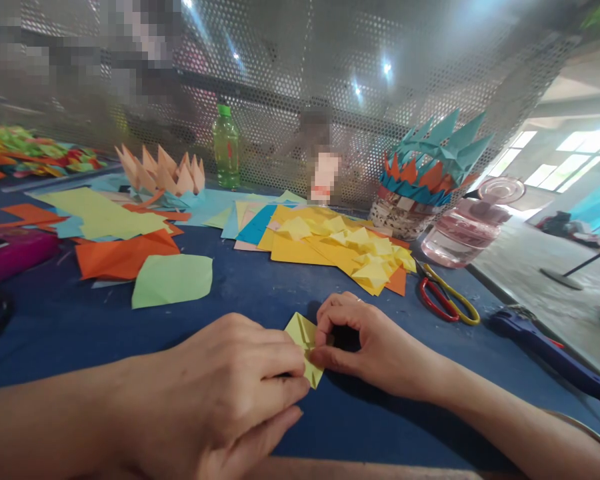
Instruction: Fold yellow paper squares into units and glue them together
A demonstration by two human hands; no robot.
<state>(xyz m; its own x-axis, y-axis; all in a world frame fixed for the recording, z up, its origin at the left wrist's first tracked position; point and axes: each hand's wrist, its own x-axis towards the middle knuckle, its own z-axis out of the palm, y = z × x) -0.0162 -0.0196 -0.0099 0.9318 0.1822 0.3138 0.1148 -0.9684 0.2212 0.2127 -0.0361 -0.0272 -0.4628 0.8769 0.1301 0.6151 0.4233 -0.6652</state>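
A small pale yellow square of folded paper (299, 328) lies on the blue table in front of me, with crease lines across it. My left hand (240, 380) rests over its left side, fingers together and fingertips pressing the paper down. From the other side, my right hand (363, 337) pinches the paper's right edge between thumb and curled fingers. Part of the paper is hidden under both hands. Just beyond it, several folded yellow paper pieces (373, 275) sit on flat yellow sheets (300, 250).
Scissors (447, 297) and a blue-handled tool (550, 350) lie at right. Behind stand a pink bottle (465, 233), paper-crowned container (397, 217), green-capped bottle (227, 150) and peach paper model (163, 173). A light green sheet (173, 280) and orange paper (125, 257) lie left.
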